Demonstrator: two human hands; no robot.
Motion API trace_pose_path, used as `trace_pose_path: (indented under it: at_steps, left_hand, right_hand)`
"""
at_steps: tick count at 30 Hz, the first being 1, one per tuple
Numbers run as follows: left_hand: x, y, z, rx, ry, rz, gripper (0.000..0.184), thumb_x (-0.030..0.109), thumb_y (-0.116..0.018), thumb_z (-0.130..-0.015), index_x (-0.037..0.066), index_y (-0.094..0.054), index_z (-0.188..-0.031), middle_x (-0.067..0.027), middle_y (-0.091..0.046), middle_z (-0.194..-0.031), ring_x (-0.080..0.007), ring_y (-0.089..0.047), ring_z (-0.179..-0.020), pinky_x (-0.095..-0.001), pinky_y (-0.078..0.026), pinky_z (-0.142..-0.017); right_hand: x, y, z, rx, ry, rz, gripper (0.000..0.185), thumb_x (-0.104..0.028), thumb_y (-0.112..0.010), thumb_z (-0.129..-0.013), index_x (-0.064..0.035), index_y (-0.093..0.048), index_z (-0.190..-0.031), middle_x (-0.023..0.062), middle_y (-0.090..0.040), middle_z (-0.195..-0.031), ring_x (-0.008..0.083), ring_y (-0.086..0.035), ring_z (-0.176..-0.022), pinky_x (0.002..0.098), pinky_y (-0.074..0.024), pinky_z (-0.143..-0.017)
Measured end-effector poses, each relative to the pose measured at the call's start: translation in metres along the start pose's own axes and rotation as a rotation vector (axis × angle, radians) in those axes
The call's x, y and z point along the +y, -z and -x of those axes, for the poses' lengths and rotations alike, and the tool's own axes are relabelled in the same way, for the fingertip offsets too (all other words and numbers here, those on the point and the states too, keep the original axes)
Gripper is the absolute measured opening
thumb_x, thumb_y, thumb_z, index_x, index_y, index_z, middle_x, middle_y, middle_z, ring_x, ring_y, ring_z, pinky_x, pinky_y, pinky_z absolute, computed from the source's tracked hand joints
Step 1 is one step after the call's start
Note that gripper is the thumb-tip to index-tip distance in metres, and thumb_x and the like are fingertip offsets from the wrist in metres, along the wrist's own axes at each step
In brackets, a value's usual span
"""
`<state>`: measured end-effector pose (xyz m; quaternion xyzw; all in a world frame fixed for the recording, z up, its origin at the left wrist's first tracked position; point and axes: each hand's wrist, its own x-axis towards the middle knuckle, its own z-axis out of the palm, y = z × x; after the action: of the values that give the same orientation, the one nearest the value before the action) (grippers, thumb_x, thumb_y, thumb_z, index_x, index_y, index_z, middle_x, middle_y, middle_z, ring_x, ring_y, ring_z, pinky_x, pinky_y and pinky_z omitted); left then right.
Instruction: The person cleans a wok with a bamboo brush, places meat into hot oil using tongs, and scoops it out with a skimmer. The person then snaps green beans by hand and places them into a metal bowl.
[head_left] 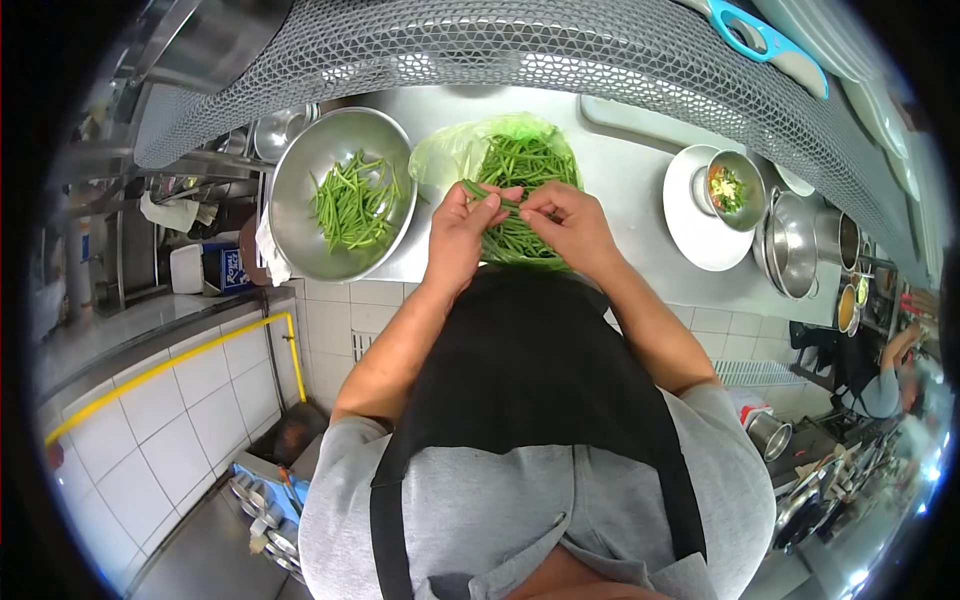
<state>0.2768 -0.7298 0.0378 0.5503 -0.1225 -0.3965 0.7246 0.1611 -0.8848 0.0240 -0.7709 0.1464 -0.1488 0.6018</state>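
Observation:
Both hands meet above a plastic bag (440, 158) spread on the steel counter, heaped with long green beans (530, 160). My left hand (465, 225) is closed around a few green beans (472, 188), whose ends poke out past the thumb. The fingers of my right hand (568, 220) pinch the other end of a bean, close to the left fingertips. To the left stands a large steel bowl (288, 225) holding a pile of short-cut green beans (355, 205).
On the right, a white plate (690, 235) bears a small steel bowl (752, 210) of chopped ingredients, beside steel colanders (795, 245). A mesh-covered shelf (440, 45) overhangs the counter's back, with a blue-handled peeler (745, 30) on it. Another person (880, 390) is at far right.

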Motion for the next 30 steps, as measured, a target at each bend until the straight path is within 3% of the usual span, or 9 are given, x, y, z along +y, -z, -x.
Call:
trace_pose_path:
  at_steps: [6, 11, 13, 16, 17, 20, 24, 28, 30]
  left_hand:
    - [0.01, 0.016, 0.003, 0.094, -0.073, -0.103, 0.011, 0.012, -0.055, -0.104, 0.005, -0.057, -0.112, -0.0135, -0.073, -0.115, -0.0188, -0.067, -0.109, -0.0325, -0.051, -0.094]
    - [0.049, 0.103, -0.003, 0.464, -0.378, -0.386, 0.013, 0.015, -0.058, -0.104, 0.003, -0.06, -0.109, -0.0117, -0.075, -0.105, -0.0156, -0.066, -0.103, -0.0325, -0.051, -0.091]
    - [0.053, 0.157, -0.004, 0.538, -0.472, -0.489, 0.02, 0.015, -0.061, -0.102, 0.0, -0.06, -0.115, -0.0137, -0.074, -0.112, -0.0169, -0.068, -0.102, -0.0328, -0.052, -0.092]
    - [0.055, 0.19, -0.003, 0.644, -0.314, -1.03, 0.029, 0.016, -0.063, -0.101, -0.002, -0.061, -0.124, -0.0133, -0.073, -0.113, -0.0188, -0.069, -0.1, -0.033, -0.052, -0.093]
    - [0.045, 0.192, -0.002, 0.711, -0.568, -1.396, 0.031, 0.02, -0.067, -0.098, 0.001, -0.065, -0.122, -0.0147, -0.075, -0.098, -0.025, -0.072, -0.092, -0.035, -0.054, -0.083]
    - [0.053, 0.106, 0.02, 0.57, -0.448, -1.182, 0.032, 0.02, -0.069, -0.095, 0.0, -0.065, -0.119, -0.0175, -0.074, -0.105, -0.0319, -0.072, -0.094, -0.04, -0.055, -0.08]
    - [-0.012, 0.065, 0.023, 0.069, -0.302, -1.342, 0.029, 0.014, -0.068, -0.092, 0.002, -0.066, -0.119, -0.0219, -0.068, -0.108, -0.0383, -0.068, -0.091, -0.0455, -0.055, -0.076]
    - [-0.081, 0.083, -0.011, 0.257, -0.488, -1.54, 0.023, 0.007, -0.061, -0.085, 0.0, -0.063, -0.107, -0.0226, -0.064, -0.109, -0.0423, -0.061, -0.105, -0.0515, -0.049, -0.09]
    - [-0.07, 0.077, -0.014, 0.144, -0.241, -1.598, 0.027, 0.012, -0.061, -0.087, 0.001, -0.065, -0.111, -0.0212, -0.065, -0.108, -0.0422, -0.061, -0.105, -0.0492, -0.05, -0.09]
  right_hand:
    - [0.009, 0.006, -0.001, -0.026, -0.273, -0.46, 0.003, 0.0, -0.064, -0.094, -0.0018, -0.063, -0.096, 0.0018, -0.065, -0.094, 0.0081, -0.06, -0.08, 0.0242, -0.0517, -0.068]
    - [0.031, 0.017, 0.011, -0.003, -0.321, -0.227, 0.007, -0.008, -0.067, -0.094, -0.0027, -0.063, -0.093, 0.0004, -0.064, -0.087, 0.0048, -0.057, -0.075, 0.0244, -0.0505, -0.065]
    - [0.037, 0.017, 0.017, -0.045, -0.374, -0.104, 0.009, -0.01, -0.069, -0.092, -0.0027, -0.064, -0.093, 0.0006, -0.064, -0.085, 0.0053, -0.056, -0.073, 0.0259, -0.051, -0.065]
    - [0.042, 0.014, 0.027, -0.128, -0.353, 0.076, 0.014, -0.009, -0.068, -0.089, -0.0023, -0.067, -0.101, 0.0039, -0.066, -0.088, 0.0112, -0.058, -0.071, 0.0294, -0.0523, -0.067]
    - [0.042, 0.011, 0.03, -0.131, -0.252, 0.114, 0.017, -0.008, -0.067, -0.088, -0.0026, -0.067, -0.105, 0.0054, -0.067, -0.089, 0.0138, -0.059, -0.071, 0.0305, -0.0527, -0.068]
    - [0.028, 0.009, 0.028, -0.123, -0.205, 0.151, 0.028, -0.005, -0.064, -0.085, -0.004, -0.069, -0.113, 0.0091, -0.068, -0.096, 0.021, -0.062, -0.074, 0.0332, -0.0539, -0.072]
    - [0.029, 0.01, 0.024, -0.117, -0.295, 0.151, 0.029, -0.007, -0.064, -0.085, -0.004, -0.07, -0.113, 0.0118, -0.069, -0.101, 0.0242, -0.066, -0.079, 0.0346, -0.0548, -0.075]
    - [0.057, 0.008, 0.024, -0.086, -0.097, 0.215, 0.023, -0.013, -0.065, -0.085, -0.0057, -0.074, -0.106, 0.0166, -0.073, -0.103, 0.031, -0.071, -0.091, 0.0404, -0.0568, -0.082]
    - [0.057, 0.01, 0.027, -0.117, -0.139, 0.265, 0.027, -0.018, -0.064, -0.084, -0.006, -0.074, -0.106, 0.0166, -0.074, -0.102, 0.0321, -0.071, -0.096, 0.0423, -0.0565, -0.086]
